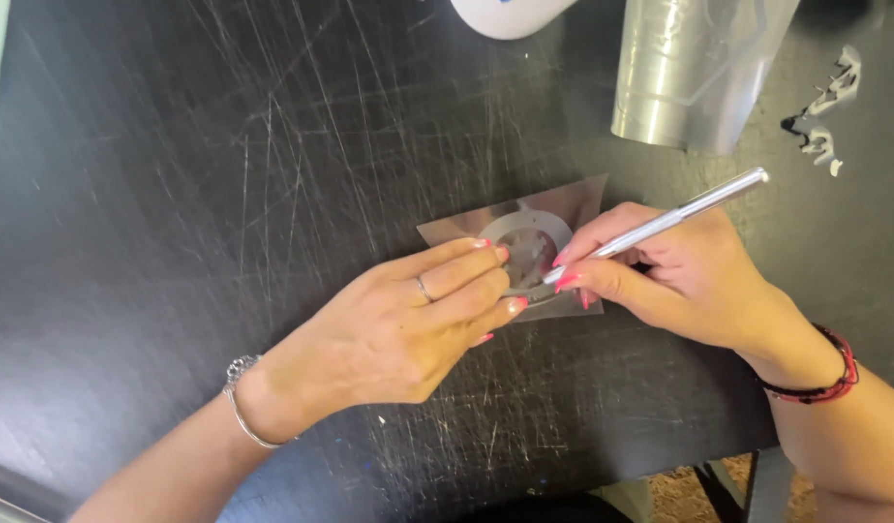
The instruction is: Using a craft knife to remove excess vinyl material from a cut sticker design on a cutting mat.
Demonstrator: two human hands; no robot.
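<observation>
A small silver foil sheet (573,205) with a round cut design lies flat on the scratched black table (176,194). My left hand (408,324) rests on the sheet's left part, fingers together, pressing it down. My right hand (674,276) grips a slim silver pen-like tool (679,215) like a pencil. The tool's tip touches the round design between my two hands. Its far end points up and to the right.
A roll of silver film (689,68) stands at the back right. A white rounded object (510,15) sits at the top edge. Small silver scraps (826,107) lie at the far right. The table's front edge runs near the bottom right.
</observation>
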